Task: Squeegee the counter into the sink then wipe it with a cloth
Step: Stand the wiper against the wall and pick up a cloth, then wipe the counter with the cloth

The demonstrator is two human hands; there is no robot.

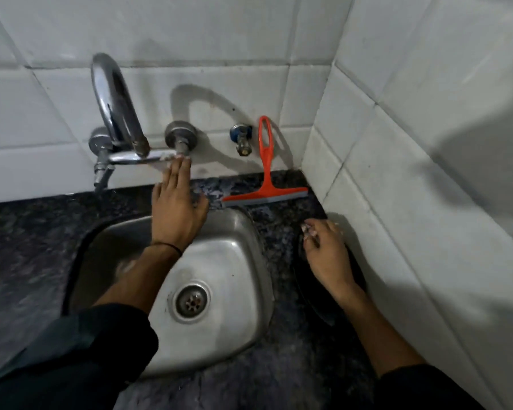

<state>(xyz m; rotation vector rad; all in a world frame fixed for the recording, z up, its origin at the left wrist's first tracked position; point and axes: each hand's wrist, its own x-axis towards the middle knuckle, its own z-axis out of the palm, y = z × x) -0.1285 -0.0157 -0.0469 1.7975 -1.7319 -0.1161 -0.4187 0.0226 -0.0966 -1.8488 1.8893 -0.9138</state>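
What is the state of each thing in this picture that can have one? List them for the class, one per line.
squeegee: unheld, blade on the counter, handle leaning against the wall tiles
faucet: no water seen running
sink: no standing water, drain open
left hand: open, fingertips reaching to the faucet
right hand: resting on a dark object on the counter, grip unclear

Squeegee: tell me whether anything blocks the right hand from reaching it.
Nothing visible does. The squeegee leans against the back wall, blade on the counter, and only bare counter lies between it and the right hand.
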